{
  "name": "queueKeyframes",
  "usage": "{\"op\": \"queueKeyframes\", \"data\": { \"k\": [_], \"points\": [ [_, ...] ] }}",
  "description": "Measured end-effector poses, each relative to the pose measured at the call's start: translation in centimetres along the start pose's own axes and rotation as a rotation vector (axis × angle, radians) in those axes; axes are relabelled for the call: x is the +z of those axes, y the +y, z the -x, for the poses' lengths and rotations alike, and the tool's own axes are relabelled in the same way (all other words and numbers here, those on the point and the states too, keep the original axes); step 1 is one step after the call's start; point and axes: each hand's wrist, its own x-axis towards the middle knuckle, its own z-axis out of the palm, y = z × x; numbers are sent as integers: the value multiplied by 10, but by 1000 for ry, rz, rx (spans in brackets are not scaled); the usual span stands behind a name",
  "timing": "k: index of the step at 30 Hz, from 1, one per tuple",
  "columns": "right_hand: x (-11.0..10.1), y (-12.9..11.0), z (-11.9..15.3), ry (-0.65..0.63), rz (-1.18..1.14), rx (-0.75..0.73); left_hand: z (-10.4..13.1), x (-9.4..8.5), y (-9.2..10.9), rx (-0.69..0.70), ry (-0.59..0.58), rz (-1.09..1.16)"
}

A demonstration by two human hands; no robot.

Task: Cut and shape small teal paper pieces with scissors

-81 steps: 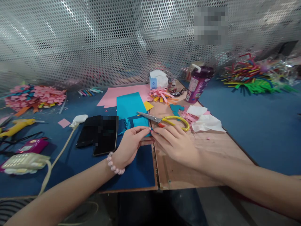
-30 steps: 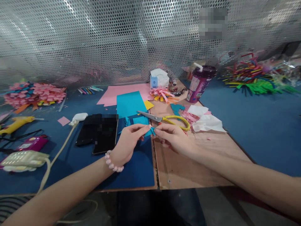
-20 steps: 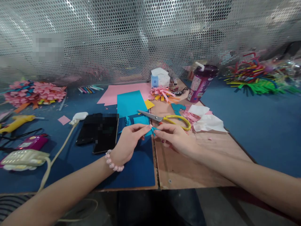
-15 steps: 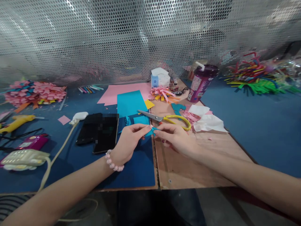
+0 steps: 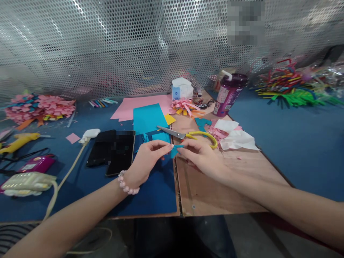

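At the left end of the blue tabletop (image 5: 158, 193), a bundle of mostly pink paper strips (image 5: 53, 105) lies behind a yellow hot glue gun (image 5: 21, 142) and a pale power strip (image 5: 28, 183). Farther right, a white plug (image 5: 91, 134) sits near two dark phones (image 5: 120, 157) lying side by side. Just past them comes the left hand (image 5: 150, 156), a pink beaded bracelet (image 5: 128, 186) at its wrist, thumb and fingers pinched on the left side of a small blue paper piece (image 5: 173, 152). That piece is between the two hands, near the seam with the wooden board (image 5: 228, 193) and nearer the person than a larger blue sheet (image 5: 149, 116). Yellow-handled scissors (image 5: 182, 135) lie just beyond, blades pointing left. The right hand (image 5: 202, 156) has its fingertips closed on the piece's right side. Beyond it are crumpled white tissues (image 5: 239, 140) and a purple cup (image 5: 228, 96).
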Motion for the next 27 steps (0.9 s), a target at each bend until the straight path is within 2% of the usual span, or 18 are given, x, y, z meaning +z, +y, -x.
{"op": "queueKeyframes", "data": {
  "k": [5, 10, 16, 19, 24, 25, 27],
  "points": [
    [-1, 1, 2, 13, 65, -78, -1, 0, 1, -6, -38, -36],
    [0, -1, 1, 34, 196, -96, 1, 2, 0, 39, -13, -50],
    [-3, 2, -2, 18, 188, -78, 3, 3, 0, 45, -37, -90],
    [-8, -1, -3, -50, 212, -50, 2, 1, 1, 22, -127, -101],
    [-21, -6, -4, -271, 307, -63, 2, -6, 6, 77, -393, -268],
    [-23, -5, -4, -291, 327, -87, 2, -7, 7, 95, -429, -287],
    [-25, -4, -4, -232, 370, -174, 1, -8, 7, 126, -419, -258]
  ]
}}
